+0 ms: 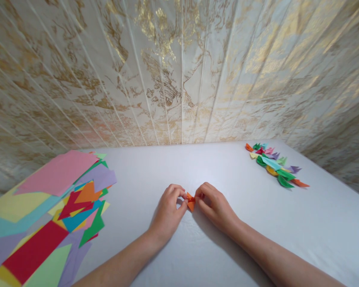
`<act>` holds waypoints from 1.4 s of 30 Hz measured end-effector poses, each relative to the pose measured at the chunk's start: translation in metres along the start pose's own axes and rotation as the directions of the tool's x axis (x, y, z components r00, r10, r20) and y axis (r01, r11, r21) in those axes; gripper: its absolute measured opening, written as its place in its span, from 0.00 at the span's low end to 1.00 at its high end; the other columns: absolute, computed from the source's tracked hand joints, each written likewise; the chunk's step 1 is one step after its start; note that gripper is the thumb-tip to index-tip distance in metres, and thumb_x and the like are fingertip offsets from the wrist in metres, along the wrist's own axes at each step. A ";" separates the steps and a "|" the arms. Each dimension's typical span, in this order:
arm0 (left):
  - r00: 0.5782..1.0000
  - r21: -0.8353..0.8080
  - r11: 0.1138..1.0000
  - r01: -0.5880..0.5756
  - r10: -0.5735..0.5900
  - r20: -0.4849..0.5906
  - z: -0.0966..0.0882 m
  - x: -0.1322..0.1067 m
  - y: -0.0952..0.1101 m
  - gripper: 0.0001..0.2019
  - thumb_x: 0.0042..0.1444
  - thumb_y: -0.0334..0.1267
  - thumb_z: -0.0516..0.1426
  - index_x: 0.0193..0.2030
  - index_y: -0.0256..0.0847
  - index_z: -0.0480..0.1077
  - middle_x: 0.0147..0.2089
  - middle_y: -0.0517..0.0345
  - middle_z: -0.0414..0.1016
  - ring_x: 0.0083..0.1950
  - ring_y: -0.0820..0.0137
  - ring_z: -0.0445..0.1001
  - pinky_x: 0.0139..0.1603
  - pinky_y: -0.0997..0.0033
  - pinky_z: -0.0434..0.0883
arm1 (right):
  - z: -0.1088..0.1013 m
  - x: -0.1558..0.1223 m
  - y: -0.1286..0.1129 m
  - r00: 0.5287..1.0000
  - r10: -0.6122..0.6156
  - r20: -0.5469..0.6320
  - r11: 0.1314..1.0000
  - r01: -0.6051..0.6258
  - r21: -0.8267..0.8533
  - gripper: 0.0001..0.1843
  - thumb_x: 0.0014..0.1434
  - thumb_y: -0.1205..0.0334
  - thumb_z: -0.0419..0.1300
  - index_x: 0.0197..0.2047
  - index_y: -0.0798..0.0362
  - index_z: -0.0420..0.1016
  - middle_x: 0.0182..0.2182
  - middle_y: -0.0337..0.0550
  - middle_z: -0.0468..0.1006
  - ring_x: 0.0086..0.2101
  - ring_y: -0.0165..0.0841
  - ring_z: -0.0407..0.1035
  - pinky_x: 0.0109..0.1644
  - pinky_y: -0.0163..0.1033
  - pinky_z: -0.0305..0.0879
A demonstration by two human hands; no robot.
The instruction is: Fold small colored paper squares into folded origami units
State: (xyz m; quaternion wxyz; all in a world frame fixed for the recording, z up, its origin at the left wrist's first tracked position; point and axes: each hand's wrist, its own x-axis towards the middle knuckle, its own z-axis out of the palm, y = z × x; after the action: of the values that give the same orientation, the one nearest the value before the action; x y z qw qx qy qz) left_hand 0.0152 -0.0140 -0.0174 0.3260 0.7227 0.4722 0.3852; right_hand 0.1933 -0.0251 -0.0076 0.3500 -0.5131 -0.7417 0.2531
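Observation:
A small folded orange paper piece (190, 201) sits between my two hands, low over the white table (173, 167). My left hand (168, 212) pinches its left side with thumb and fingertips closed. My right hand (214, 204) pinches its right side, fingers curled. Both forearms reach in from the bottom edge. Most of the paper is hidden by my fingers.
A loose heap of coloured paper sheets (48, 207) covers the table's left side, pink sheet (58, 172) on top. A row of several small folded paper pieces (273, 165) lies at the back right. A cream and gold patterned wall (179, 71) stands behind the table.

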 end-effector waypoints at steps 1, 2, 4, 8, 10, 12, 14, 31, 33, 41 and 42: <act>1.000 -0.020 1.000 0.012 -0.012 -0.025 0.000 0.001 -0.001 0.06 0.55 0.27 0.54 0.33 0.42 0.68 0.43 0.57 0.70 0.48 0.68 0.70 0.51 0.65 0.69 | -0.001 0.000 0.002 1.000 0.019 -0.019 1.000 -0.019 0.006 0.08 0.55 0.73 0.52 0.30 0.51 0.66 0.30 0.38 0.69 0.33 0.32 0.64 0.38 0.36 0.59; 0.999 -0.034 0.999 0.022 -0.024 -0.047 0.000 0.002 -0.002 0.05 0.56 0.27 0.54 0.33 0.42 0.68 0.42 0.57 0.69 0.47 0.68 0.70 0.50 0.65 0.70 | -0.001 0.000 0.003 0.999 0.037 -0.035 0.999 -0.036 0.012 0.07 0.55 0.73 0.52 0.30 0.51 0.66 0.29 0.37 0.69 0.32 0.31 0.64 0.37 0.36 0.59; 0.997 -0.045 0.999 0.030 -0.033 -0.072 0.000 0.003 -0.003 0.05 0.56 0.28 0.54 0.33 0.41 0.68 0.42 0.57 0.69 0.46 0.69 0.71 0.49 0.65 0.70 | -0.001 0.001 0.006 0.997 0.061 -0.051 0.998 -0.060 0.014 0.07 0.55 0.72 0.52 0.30 0.51 0.65 0.28 0.37 0.69 0.31 0.31 0.63 0.37 0.36 0.59; 0.999 -0.017 1.000 0.005 -0.005 -0.048 0.000 0.003 -0.005 0.06 0.56 0.26 0.54 0.33 0.41 0.68 0.43 0.57 0.69 0.48 0.69 0.70 0.51 0.64 0.69 | 0.000 0.002 0.007 0.996 0.082 -0.040 0.997 -0.081 0.016 0.05 0.56 0.69 0.51 0.32 0.51 0.66 0.29 0.37 0.70 0.31 0.32 0.64 0.37 0.37 0.60; 0.999 -0.002 1.000 -0.006 0.006 -0.042 0.000 0.001 -0.005 0.07 0.56 0.25 0.54 0.33 0.42 0.68 0.44 0.57 0.69 0.49 0.68 0.70 0.52 0.64 0.69 | 0.000 0.002 0.006 0.995 0.095 -0.032 0.995 -0.095 0.019 0.05 0.56 0.69 0.51 0.34 0.51 0.67 0.30 0.38 0.71 0.32 0.33 0.65 0.38 0.38 0.61; 0.999 0.006 1.000 -0.016 0.016 -0.037 0.000 0.001 -0.006 0.07 0.55 0.25 0.54 0.34 0.42 0.68 0.44 0.58 0.69 0.49 0.68 0.70 0.53 0.63 0.69 | 0.000 0.002 0.004 0.995 0.096 -0.025 0.995 -0.096 0.021 0.06 0.56 0.69 0.52 0.36 0.51 0.68 0.31 0.39 0.73 0.34 0.33 0.66 0.40 0.39 0.62; 0.999 0.015 1.000 -0.019 0.020 -0.029 0.000 0.000 -0.007 0.07 0.55 0.25 0.54 0.34 0.42 0.68 0.45 0.58 0.69 0.49 0.68 0.70 0.53 0.63 0.69 | 0.000 0.002 0.002 0.997 0.079 -0.019 0.997 -0.079 0.020 0.07 0.56 0.69 0.52 0.39 0.51 0.68 0.33 0.39 0.73 0.35 0.33 0.67 0.41 0.39 0.62; 0.999 0.186 0.982 -0.044 0.039 0.028 0.001 -0.004 -0.007 0.16 0.49 0.20 0.51 0.41 0.42 0.65 0.53 0.53 0.67 0.55 0.64 0.68 0.58 0.55 0.68 | 0.001 0.000 0.001 1.000 -0.006 0.031 0.998 0.008 -0.069 0.06 0.57 0.68 0.56 0.38 0.50 0.69 0.34 0.39 0.72 0.35 0.33 0.67 0.41 0.39 0.62; 0.999 0.242 0.969 -0.042 0.033 0.040 0.002 -0.005 -0.006 0.12 0.51 0.24 0.53 0.41 0.42 0.65 0.54 0.50 0.66 0.55 0.62 0.69 0.58 0.52 0.68 | 0.001 -0.001 0.000 0.999 -0.017 0.032 0.997 0.019 -0.068 0.06 0.58 0.69 0.56 0.38 0.50 0.69 0.34 0.39 0.72 0.35 0.33 0.67 0.41 0.39 0.61; 0.998 0.280 0.960 -0.031 0.012 0.069 0.000 -0.005 -0.005 0.08 0.54 0.25 0.55 0.37 0.42 0.67 0.54 0.52 0.67 0.59 0.60 0.66 0.60 0.52 0.66 | 0.002 -0.001 -0.001 0.996 -0.063 0.057 0.996 0.066 -0.055 0.07 0.58 0.72 0.56 0.35 0.50 0.72 0.34 0.39 0.72 0.36 0.32 0.67 0.43 0.39 0.60; 0.997 0.273 0.962 -0.028 0.008 0.077 -0.001 -0.004 -0.004 0.08 0.54 0.25 0.54 0.36 0.42 0.67 0.53 0.53 0.67 0.59 0.61 0.66 0.60 0.52 0.65 | 0.002 0.000 -0.001 0.996 -0.066 0.061 0.996 0.069 -0.053 0.07 0.58 0.72 0.56 0.34 0.50 0.72 0.33 0.39 0.72 0.36 0.32 0.67 0.43 0.39 0.60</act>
State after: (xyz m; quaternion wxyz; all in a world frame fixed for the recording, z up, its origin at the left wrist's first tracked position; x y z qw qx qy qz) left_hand 0.0113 -0.0164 -0.0217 0.2370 0.7791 0.5017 0.2917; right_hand 0.1912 -0.0258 -0.0082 0.3219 -0.4895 -0.7753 0.2357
